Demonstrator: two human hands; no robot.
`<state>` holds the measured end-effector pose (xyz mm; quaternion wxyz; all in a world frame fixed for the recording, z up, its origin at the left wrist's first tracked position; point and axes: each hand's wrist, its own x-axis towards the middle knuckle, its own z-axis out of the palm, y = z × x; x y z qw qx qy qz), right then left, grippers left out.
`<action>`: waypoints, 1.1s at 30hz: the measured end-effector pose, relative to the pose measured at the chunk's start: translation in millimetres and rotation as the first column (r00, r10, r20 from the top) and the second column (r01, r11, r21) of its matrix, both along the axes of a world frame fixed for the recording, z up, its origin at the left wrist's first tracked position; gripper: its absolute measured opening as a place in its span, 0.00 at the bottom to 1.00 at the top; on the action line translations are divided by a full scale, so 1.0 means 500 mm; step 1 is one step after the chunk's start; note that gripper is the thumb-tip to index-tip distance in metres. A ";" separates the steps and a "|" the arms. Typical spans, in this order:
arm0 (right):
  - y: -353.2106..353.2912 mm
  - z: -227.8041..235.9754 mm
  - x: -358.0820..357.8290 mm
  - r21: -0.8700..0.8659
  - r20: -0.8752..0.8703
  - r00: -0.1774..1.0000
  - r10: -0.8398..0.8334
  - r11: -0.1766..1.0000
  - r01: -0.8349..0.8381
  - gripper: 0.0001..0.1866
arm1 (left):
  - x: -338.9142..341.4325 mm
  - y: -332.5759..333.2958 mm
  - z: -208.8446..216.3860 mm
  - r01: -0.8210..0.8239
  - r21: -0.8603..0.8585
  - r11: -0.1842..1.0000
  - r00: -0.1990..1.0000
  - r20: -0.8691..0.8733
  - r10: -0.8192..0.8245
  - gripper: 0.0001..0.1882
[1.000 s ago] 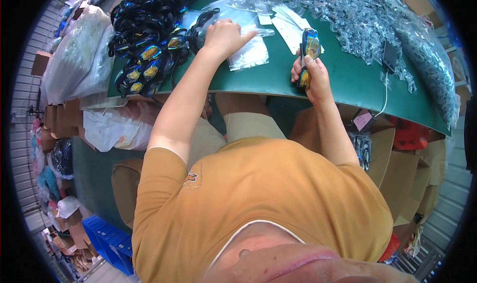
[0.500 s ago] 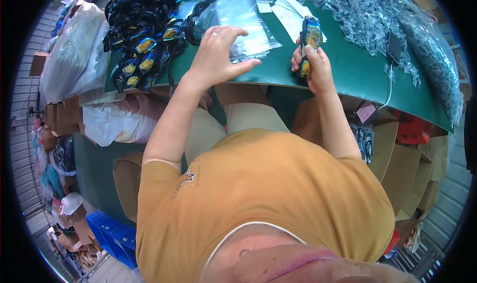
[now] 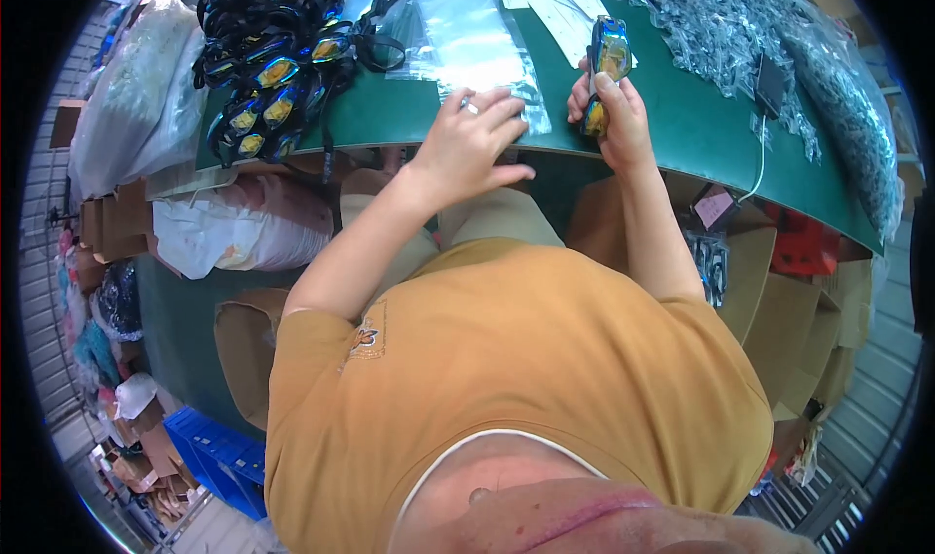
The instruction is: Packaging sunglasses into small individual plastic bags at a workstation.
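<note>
Pair of swim goggles (image 3: pixel 606 67): held upright at the near edge of the green bench (image 3: pixel 682 126), mirrored blue and yellow lenses facing the camera. Its lower part and strap are covered by the right hand (image 3: pixel 614 116), so the strap's run cannot be made out. That hand is closed around the goggles, thumb up along the front.

Left hand (image 3: pixel 469 145): fingers loosely spread and curved, fingertips resting on a clear plastic sleeve (image 3: pixel 482 53) that lies flat on the bench just left of the goggles. Whether the fingers pinch the sleeve's edge or only press it cannot be told; the palm hides that edge. A ring shows on one finger.

Further left, a heap of goggles (image 3: pixel 282 57) with black straps, tangled; individual pieces hard to separate. To the right, a mass of filled clear bags (image 3: pixel 769 38), contents indistinct, partly cut off at the rim. Below the bench: white sacks (image 3: pixel 243 228) and cardboard boxes (image 3: pixel 769 291), partly hidden by the person's torso.
</note>
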<state>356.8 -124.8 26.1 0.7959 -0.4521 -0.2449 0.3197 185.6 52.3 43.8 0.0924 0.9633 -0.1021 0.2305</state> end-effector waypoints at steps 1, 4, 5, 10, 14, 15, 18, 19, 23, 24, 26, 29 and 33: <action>0.000 -0.001 0.000 -0.005 -0.007 1.000 0.004 1.000 -0.004 0.18 | -0.026 -0.008 -0.010 0.013 0.017 1.000 1.000 0.016 -0.014 0.21; 0.003 -0.006 0.007 -0.011 0.007 1.000 0.025 1.000 -0.025 0.19 | -0.070 -0.002 -0.027 -0.007 0.022 1.000 0.997 0.081 0.005 0.12; 0.004 -0.008 0.008 -0.008 0.022 1.000 0.012 1.000 -0.012 0.19 | -0.083 0.009 -0.035 -0.022 -0.064 0.998 0.992 0.125 0.030 0.12; 0.004 -0.017 0.014 0.038 0.050 0.998 0.024 0.999 -0.026 0.18 | -0.197 -0.022 -0.045 -0.122 -0.700 0.703 0.979 0.031 0.201 0.08; 0.007 -0.018 0.018 0.041 0.065 0.997 0.051 0.998 -0.053 0.19 | -0.289 -0.041 -0.106 -0.359 -0.854 -0.378 0.926 -0.375 -0.032 0.17; 0.007 -0.013 0.012 0.055 0.069 0.996 0.051 0.997 -0.054 0.20 | -0.312 -0.042 -0.126 -0.361 -0.843 -0.398 0.921 -0.388 -0.014 0.17; 0.002 0.015 -0.064 0.080 0.126 0.961 0.245 0.963 -0.256 0.19 | -0.349 -0.040 -0.161 -0.388 -0.742 -0.547 0.908 -0.409 -0.089 0.19; -0.004 0.022 -0.106 -0.057 0.181 0.937 0.300 0.954 -0.294 0.19 | -0.346 -0.042 -0.155 -0.347 -0.867 -0.358 0.925 -0.379 0.019 0.18; 0.039 0.011 -0.229 -0.450 0.230 0.814 0.534 0.800 -0.397 0.20 | -0.327 -0.030 -0.106 -0.356 -0.818 0.452 0.932 -0.273 0.240 0.17; 0.052 -0.014 -0.240 -0.480 0.286 0.769 0.572 0.780 -0.402 0.21 | -0.316 -0.029 -0.100 -0.351 -0.820 0.453 0.933 -0.269 0.237 0.17; 0.068 -0.024 -0.261 -0.492 0.173 0.769 0.615 0.731 -0.473 0.20 | -0.310 -0.033 -0.094 -0.353 -0.875 0.332 0.922 -0.266 0.280 0.18; 0.088 -0.050 -0.271 -0.502 0.144 0.831 0.537 0.764 -0.406 0.20 | -0.309 -0.027 -0.107 -0.254 -0.891 0.376 0.944 -0.144 0.297 0.21; 0.097 -0.061 -0.266 -0.450 0.358 0.800 0.482 0.839 -0.304 0.21 | -0.308 -0.028 -0.098 -0.343 -0.916 0.207 0.923 -0.289 0.253 0.18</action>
